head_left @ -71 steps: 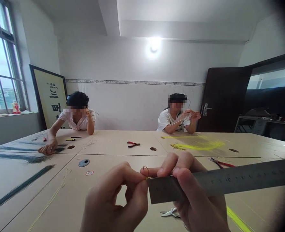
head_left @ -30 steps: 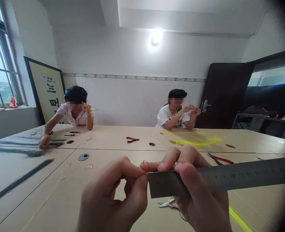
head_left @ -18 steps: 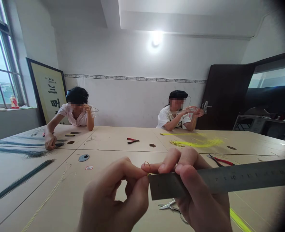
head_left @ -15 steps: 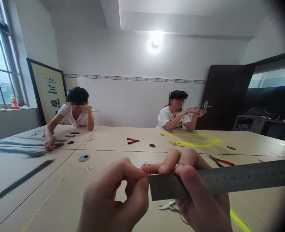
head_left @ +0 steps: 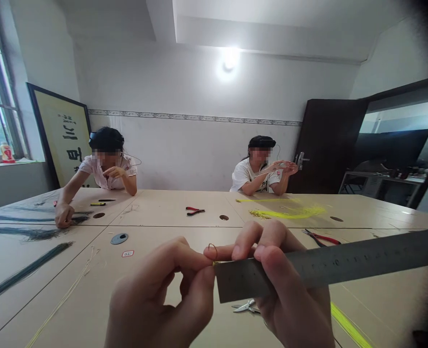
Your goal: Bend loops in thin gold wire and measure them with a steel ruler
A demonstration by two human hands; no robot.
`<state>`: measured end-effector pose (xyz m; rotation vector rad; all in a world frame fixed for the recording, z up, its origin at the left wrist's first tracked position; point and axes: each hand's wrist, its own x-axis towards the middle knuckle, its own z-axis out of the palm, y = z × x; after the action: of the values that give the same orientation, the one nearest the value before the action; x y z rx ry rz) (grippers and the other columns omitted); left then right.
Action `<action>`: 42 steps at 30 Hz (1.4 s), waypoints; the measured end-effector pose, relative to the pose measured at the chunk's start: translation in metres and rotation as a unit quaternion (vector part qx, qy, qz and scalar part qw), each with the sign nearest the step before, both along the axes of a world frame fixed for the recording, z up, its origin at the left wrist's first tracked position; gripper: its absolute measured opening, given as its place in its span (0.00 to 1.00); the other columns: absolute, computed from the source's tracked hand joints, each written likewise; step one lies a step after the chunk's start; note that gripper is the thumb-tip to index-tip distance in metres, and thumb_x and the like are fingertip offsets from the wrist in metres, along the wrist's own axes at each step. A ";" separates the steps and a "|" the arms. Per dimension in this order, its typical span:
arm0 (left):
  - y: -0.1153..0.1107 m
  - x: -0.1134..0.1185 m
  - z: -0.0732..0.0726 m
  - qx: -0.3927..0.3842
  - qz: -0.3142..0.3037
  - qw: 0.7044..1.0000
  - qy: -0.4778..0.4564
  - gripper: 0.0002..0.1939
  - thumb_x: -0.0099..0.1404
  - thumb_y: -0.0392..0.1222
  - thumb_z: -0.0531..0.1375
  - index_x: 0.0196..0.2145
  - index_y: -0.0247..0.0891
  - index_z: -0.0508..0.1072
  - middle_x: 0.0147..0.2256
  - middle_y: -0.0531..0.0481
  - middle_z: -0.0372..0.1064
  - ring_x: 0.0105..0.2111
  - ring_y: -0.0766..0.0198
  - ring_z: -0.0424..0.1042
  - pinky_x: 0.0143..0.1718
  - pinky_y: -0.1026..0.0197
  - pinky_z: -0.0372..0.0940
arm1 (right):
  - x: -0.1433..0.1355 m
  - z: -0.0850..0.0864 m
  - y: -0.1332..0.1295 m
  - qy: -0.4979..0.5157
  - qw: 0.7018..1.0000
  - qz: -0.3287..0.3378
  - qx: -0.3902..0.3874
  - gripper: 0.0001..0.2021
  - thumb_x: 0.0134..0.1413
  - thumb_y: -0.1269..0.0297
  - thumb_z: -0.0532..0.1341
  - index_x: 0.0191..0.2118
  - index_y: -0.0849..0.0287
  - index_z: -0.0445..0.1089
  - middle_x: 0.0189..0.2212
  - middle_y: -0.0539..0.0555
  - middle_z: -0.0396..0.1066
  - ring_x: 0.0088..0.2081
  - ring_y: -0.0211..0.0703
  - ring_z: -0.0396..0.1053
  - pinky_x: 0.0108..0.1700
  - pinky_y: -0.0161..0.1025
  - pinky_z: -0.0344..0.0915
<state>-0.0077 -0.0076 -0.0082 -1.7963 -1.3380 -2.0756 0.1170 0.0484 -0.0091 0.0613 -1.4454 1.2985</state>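
Note:
My left hand [head_left: 163, 295] pinches a thin copper-coloured wire [head_left: 213, 249] between thumb and forefinger; a small loop of it curls up above the fingertips. A bit of yellow shows at the pinch. The fingers of my right hand [head_left: 286, 280] are closed on a steel ruler [head_left: 344, 263], whose square end meets the fingertips of my left hand. My right forefinger reaches along the ruler's upper edge to the wire loop. Below the ruler, a pair of small scissors [head_left: 245, 307] lies on the table, partly hidden by my right hand.
Red-handled pliers [head_left: 322, 238] lie behind the ruler, with another pair of pliers [head_left: 195, 211] farther back. Yellow strands [head_left: 349, 324] and dark blue-green strands [head_left: 25, 273] lie on the table [head_left: 91, 299]. Two people [head_left: 107, 162] [head_left: 259, 169] sit across, handling strands or thin wires.
The whole view has shifted slightly, so things sit farther left. My hands keep their hold on wire and ruler. The left co-worker's raised hand has come down from the head.

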 end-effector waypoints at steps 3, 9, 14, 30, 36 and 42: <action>0.000 0.000 0.000 -0.005 0.002 1.000 0.001 0.09 0.56 0.33 0.55 0.21 0.44 0.69 0.16 0.63 0.61 0.16 0.77 0.60 0.18 0.78 0.56 | 0.000 0.000 0.000 -0.002 1.000 -0.012 0.004 0.08 0.62 0.63 0.56 0.31 0.52 0.69 0.32 0.46 0.70 0.39 0.41 0.77 0.39 0.33 0.74; 0.000 0.000 0.000 -0.003 0.002 1.000 -0.002 0.10 0.56 0.33 0.54 0.22 0.46 0.69 0.16 0.64 0.60 0.17 0.78 0.60 0.20 0.80 0.57 | 0.001 0.000 0.000 -0.004 1.000 -0.010 0.005 0.08 0.63 0.62 0.56 0.32 0.51 0.69 0.32 0.46 0.70 0.40 0.40 0.77 0.40 0.32 0.74; 0.000 0.001 -0.001 -0.009 0.011 1.000 -0.005 0.09 0.56 0.33 0.54 0.22 0.45 0.68 0.16 0.64 0.59 0.17 0.78 0.59 0.20 0.79 0.56 | 0.002 -0.001 0.000 0.004 1.000 0.008 0.006 0.08 0.63 0.63 0.55 0.33 0.52 0.68 0.33 0.44 0.69 0.39 0.37 0.76 0.40 0.31 0.73; -0.001 0.003 0.000 -0.027 0.003 0.999 -0.024 0.10 0.56 0.33 0.54 0.21 0.44 0.68 0.17 0.65 0.59 0.17 0.78 0.58 0.19 0.78 0.53 | 0.002 -0.002 0.002 -0.001 0.999 0.020 0.025 0.08 0.64 0.65 0.54 0.34 0.51 0.68 0.32 0.46 0.69 0.37 0.38 0.76 0.42 0.37 0.74; -0.001 0.002 -0.002 -0.022 -0.014 0.999 -0.018 0.09 0.56 0.33 0.53 0.21 0.44 0.66 0.17 0.65 0.61 0.18 0.78 0.60 0.21 0.79 0.56 | 0.003 -0.003 0.003 -0.005 0.999 0.022 0.029 0.08 0.64 0.64 0.54 0.34 0.51 0.69 0.33 0.46 0.70 0.37 0.37 0.76 0.38 0.33 0.74; -0.001 0.000 -0.002 -0.022 0.004 1.000 -0.004 0.10 0.57 0.33 0.53 0.22 0.45 0.68 0.17 0.65 0.62 0.17 0.78 0.58 0.20 0.78 0.55 | 0.002 -0.001 0.002 0.002 0.999 0.036 0.022 0.08 0.64 0.65 0.54 0.34 0.51 0.69 0.33 0.45 0.69 0.40 0.38 0.76 0.41 0.35 0.74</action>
<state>-0.0076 -0.0083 -0.0099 -1.7985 -1.4001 -2.0678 0.1190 0.0506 -0.0101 0.1463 -1.4797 1.3235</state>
